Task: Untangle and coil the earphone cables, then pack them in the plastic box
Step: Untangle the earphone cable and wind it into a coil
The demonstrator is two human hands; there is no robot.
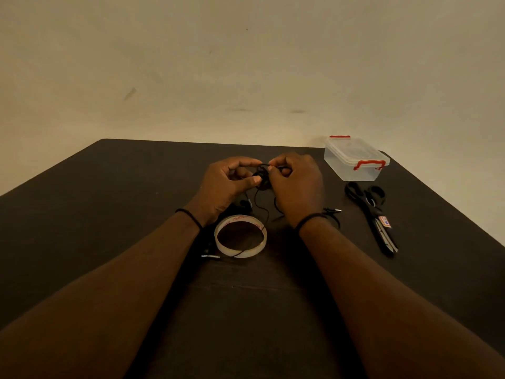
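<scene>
Dark brown worktop [109,214]. Nearest: one clear ring-shaped tape roll [240,236], thin black cable strand draped over it. Above that, left hand [226,184] and right hand [295,184], two total, both pinching one tangled black earphone cable bundle [263,178] held between them. Right: one pair of black-handled scissors [370,212]. Far right: one clear plastic box with red latches [354,158], lid on.

Bare room with a worktable, its kind unclear.

A dark table [109,214] fills the lower frame against a scuffed plain wall [246,64] in the upper half; a box [355,160], scissors [374,214] and tape [240,237] suggest simple desk work.
</scene>
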